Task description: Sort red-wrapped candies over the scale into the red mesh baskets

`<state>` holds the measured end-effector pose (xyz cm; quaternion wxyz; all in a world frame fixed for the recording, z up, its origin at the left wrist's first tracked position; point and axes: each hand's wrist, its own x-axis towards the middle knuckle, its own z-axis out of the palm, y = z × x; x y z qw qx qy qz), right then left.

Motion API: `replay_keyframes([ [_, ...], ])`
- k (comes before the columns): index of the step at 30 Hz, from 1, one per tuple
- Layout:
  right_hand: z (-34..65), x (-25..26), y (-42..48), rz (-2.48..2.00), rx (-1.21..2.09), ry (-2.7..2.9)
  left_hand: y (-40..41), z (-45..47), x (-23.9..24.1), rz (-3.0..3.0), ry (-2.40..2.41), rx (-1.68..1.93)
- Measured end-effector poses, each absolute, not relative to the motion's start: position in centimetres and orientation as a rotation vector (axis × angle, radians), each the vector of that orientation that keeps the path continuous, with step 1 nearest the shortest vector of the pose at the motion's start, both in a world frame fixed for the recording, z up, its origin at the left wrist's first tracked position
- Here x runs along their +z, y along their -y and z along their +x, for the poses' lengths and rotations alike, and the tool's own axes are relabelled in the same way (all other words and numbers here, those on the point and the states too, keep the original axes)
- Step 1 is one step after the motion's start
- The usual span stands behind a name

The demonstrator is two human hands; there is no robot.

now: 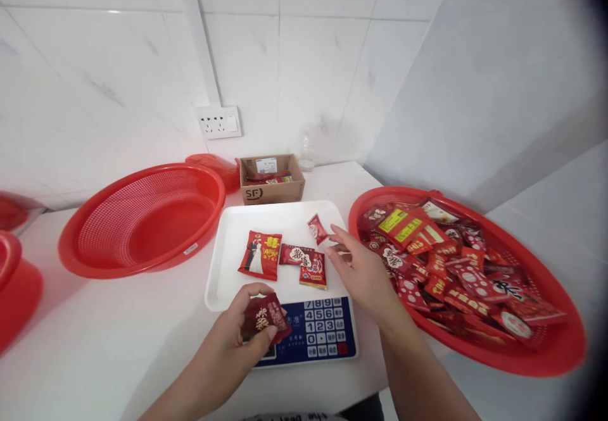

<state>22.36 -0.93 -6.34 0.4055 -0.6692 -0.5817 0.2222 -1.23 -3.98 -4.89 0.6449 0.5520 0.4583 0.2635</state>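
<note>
Evidently, left fingers (253, 290) pinch red packets (266, 316); right fingers (346, 237), grip unclear, adjoin a sweet (316, 228) near "歡喜" packaging (299, 256).

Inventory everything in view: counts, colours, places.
Walls: 2, pale, back and right
Socket: 1, white, on back wall
Table: 1, white, by back wall
Scale: 1, white and blue, on the table
Tray: 1, white, on the scale
Tray packets: 3, red, on the tray
Small packet: 1, red, at tray's right side
Right basket: 1, red, right of tray
Basket packets: many, mostly red, in right basket
Left basket: 1, red, left of tray
Left-edge items: 2, red, cut off
Bag: 1, red, behind left basket
Box: 1, brown, behind tray
Box packets: some, red, inside
Clear item: 1, colourless, by back wall
Left hand: 1, bare, holding dark red packets, count unclear
Right hand: 1, bare, at the small packet
</note>
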Motion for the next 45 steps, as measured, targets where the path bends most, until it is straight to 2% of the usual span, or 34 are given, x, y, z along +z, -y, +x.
replay_keyframes([
  [5,21.7,-6.8,1.5,-1.679,0.385,1.770,4.1,-1.6,-5.2,1.249,-1.029,0.647],
  [12,20.2,-6.9,2.2,-1.530,0.498,2.065,4.4,-1.7,-5.2,1.261,-0.986,0.582],
  [16,20.0,-6.2,2.3,-1.574,0.491,2.118,4.4,-1.7,-5.4,1.262,-0.994,0.579],
  [21,20.6,-5.3,2.4,-1.840,0.373,2.117,4.4,-1.9,-6.1,1.295,-1.002,0.614],
  [28,20.7,-5.9,-1.5,-2.004,0.315,2.060,4.2,-1.8,-7.4,1.413,-0.917,0.635],
  [39,20.1,-5.0,0.4,-1.753,0.448,2.104,4.6,-2.5,-6.1,1.560,-0.993,0.668],
  [45,21.4,-5.6,3.0,-1.905,0.473,2.130,4.7,-2.3,-6.6,1.483,-0.991,0.668],
])
